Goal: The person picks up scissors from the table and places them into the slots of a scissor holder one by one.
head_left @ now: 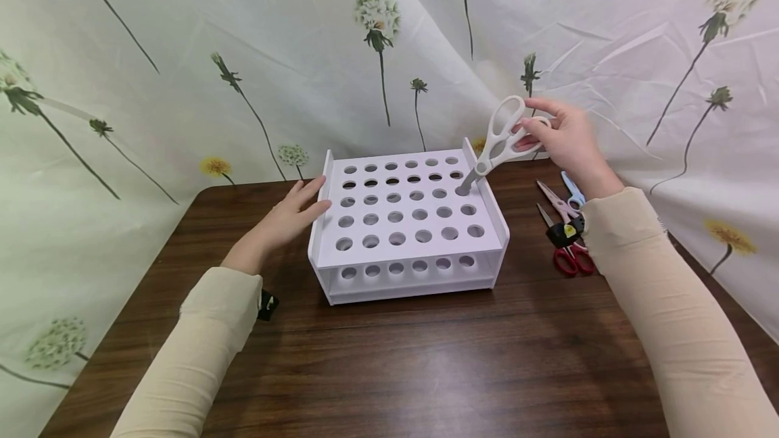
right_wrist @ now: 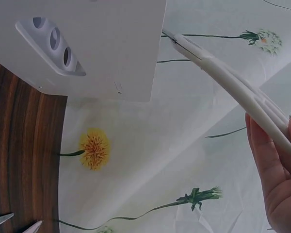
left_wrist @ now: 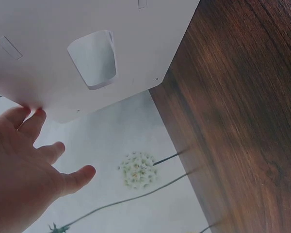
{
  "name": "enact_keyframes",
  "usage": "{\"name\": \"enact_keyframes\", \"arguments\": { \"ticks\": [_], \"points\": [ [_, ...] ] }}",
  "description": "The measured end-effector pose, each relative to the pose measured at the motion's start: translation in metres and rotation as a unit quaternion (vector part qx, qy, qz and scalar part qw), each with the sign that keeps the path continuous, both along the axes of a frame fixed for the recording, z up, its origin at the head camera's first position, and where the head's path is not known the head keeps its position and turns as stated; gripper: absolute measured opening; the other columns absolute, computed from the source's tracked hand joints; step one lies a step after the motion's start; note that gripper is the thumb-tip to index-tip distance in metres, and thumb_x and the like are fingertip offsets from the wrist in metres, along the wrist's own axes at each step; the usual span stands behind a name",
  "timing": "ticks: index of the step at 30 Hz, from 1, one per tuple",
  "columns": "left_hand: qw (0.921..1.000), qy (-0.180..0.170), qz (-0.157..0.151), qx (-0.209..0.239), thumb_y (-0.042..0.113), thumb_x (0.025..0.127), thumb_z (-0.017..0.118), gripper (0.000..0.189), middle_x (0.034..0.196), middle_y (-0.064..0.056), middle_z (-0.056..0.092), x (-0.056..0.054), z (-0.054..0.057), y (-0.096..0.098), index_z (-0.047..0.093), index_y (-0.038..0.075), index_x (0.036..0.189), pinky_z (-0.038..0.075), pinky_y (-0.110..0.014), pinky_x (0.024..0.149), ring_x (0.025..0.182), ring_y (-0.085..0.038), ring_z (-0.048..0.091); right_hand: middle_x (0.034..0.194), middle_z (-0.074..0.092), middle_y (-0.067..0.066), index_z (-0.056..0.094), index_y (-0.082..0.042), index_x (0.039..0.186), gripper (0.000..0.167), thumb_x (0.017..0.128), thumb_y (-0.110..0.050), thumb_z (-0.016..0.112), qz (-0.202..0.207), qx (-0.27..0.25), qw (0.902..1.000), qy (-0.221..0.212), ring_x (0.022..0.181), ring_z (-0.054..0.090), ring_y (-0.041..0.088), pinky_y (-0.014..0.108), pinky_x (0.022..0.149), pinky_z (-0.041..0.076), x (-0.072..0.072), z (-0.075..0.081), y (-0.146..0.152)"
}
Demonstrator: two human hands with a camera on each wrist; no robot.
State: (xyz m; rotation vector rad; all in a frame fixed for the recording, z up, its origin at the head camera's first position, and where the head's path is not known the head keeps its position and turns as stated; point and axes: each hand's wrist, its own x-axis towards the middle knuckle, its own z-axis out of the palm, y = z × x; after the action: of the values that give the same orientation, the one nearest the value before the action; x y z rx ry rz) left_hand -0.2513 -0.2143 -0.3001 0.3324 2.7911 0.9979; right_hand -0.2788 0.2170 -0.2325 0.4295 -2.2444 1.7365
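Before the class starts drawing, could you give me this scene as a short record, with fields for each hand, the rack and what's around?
Right hand: holds white-handled scissors by the handles
Blades: gray, angled down at a right-end hole; tips hidden
Left hand: fingertips touching the rack's left side
Rack: white multi-hole rack, standing on the wood-grain table
Right of rack: red-handled scissors, pink scissors, blue scissors
Backdrop: dandelion-print cloth

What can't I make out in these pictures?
Right wrist view: blade tips of the white scissors, behind the rack.
Head view: pivot of the red scissors, hidden by the black wrist device.
Head view: part of the pink scissors, behind the same device.
Left wrist view: wrist of the left hand, cut off by the frame edge.
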Motion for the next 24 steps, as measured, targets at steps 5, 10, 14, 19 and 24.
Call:
{"name": "enact_keyframes", "arguments": {
  "ticks": [5,10,14,19,24],
  "points": [
    [1.0000,-0.001,-0.001,0.003,0.058,0.091,0.039,0.070,0.152,-0.012,-0.007,0.001,0.001,-0.001,0.012,0.029,0.149,0.007,-0.061,0.101,0.137,-0.027,-0.008,0.076,0.066,-0.007,0.042,0.008,0.132,0.041,0.094,-0.004,0.052,0.010,0.028,0.9995,0.005,0.059,0.064,0.006,0.018,0.063,0.050,0.001,-0.001,-0.004],
    [1.0000,0.001,-0.002,0.006,0.056,0.092,0.039,0.069,0.152,-0.013,-0.006,0.002,0.000,0.000,0.012,0.028,0.149,0.007,-0.061,0.101,0.138,-0.028,-0.007,0.076,0.066,-0.003,0.043,0.008,0.131,0.040,0.094,-0.004,0.050,0.009,0.031,0.9994,0.008,0.058,0.064,0.006,0.018,0.062,0.050,-0.001,-0.004,-0.007],
    [1.0000,0.004,-0.003,0.007,0.054,0.093,0.040,0.068,0.152,-0.014,-0.005,0.002,0.000,0.000,0.012,0.026,0.149,0.007,-0.062,0.101,0.137,-0.029,-0.007,0.074,0.065,-0.004,0.046,0.009,0.129,0.038,0.094,-0.004,0.051,0.001,0.033,0.9993,0.015,0.057,0.063,0.006,0.019,0.060,0.050,-0.004,-0.006,-0.010],
    [0.9999,-0.001,-0.005,0.012,0.055,0.093,0.040,0.069,0.152,-0.011,-0.006,0.002,0.000,-0.001,0.012,0.027,0.149,0.007,-0.061,0.101,0.137,-0.025,-0.009,0.074,0.065,-0.005,0.052,0.010,0.123,0.033,0.093,-0.005,0.052,-0.015,0.034,0.9989,0.029,0.057,0.063,0.008,0.018,0.057,0.050,-0.008,-0.010,-0.013],
    [0.9999,-0.001,-0.005,0.010,0.057,0.092,0.040,0.069,0.152,-0.010,-0.006,0.001,0.001,-0.001,0.011,0.029,0.149,0.007,-0.061,0.101,0.137,-0.024,-0.009,0.071,0.064,-0.004,0.057,0.012,0.113,0.027,0.091,-0.006,0.056,-0.032,0.020,0.9983,0.044,0.055,0.063,0.009,0.018,0.055,0.049,-0.010,-0.014,-0.019]
  ]
}}
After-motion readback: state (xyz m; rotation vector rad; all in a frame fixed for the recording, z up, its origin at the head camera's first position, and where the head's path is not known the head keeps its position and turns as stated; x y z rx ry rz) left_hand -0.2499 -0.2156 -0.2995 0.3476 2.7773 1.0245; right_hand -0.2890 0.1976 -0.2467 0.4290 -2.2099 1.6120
